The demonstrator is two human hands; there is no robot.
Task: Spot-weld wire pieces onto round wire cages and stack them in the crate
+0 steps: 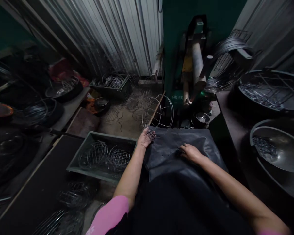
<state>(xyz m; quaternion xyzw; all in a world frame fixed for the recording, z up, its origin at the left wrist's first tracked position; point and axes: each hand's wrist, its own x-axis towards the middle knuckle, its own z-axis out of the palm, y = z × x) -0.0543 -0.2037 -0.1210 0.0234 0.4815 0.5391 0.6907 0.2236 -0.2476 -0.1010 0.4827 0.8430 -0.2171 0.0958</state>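
My left hand (pixel 146 138) is closed at the lower end of a round wire frame (pixel 159 112), a light cage of curved metal wires and rings that stands up beyond my fingers. Dark bits show among those fingers, too small to name. Over my lap lies a black apron (pixel 166 140) with a leathery sheen. Just above it is my right hand (pixel 191 152), its fingers curled and pinched together at the apron's surface. What they hold, if anything, is too dark and small to make out.
A green crate (pixel 74 168) of wire frames stands at my left. A machine (pixel 197 62) with a thick cylinder rises ahead. On the right are a wire coil (pixel 231 49) and a metal bowl (pixel 287 143) holding small metal pieces. More wire frames (pixel 112 115) lie on the floor.
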